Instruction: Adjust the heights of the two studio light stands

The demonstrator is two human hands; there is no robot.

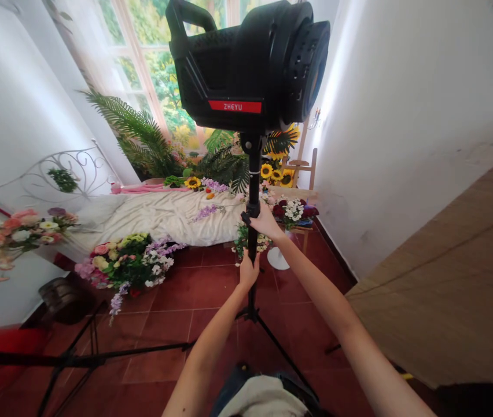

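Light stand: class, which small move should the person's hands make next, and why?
Probably a small turn of the collar with the right hand, while the left hand steadies the pole. The right hand is already at the collar, the left grips lower down, and the bulky lamp sits on top, so steadying seems wise. Whether to loosen or tighten, I cannot tell.

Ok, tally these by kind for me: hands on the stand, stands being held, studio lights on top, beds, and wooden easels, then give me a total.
Hands, left hand and right hand: 2
Held black stand: 1
Studio light: 1
Bed: 1
Wooden easel: 1
Total: 6
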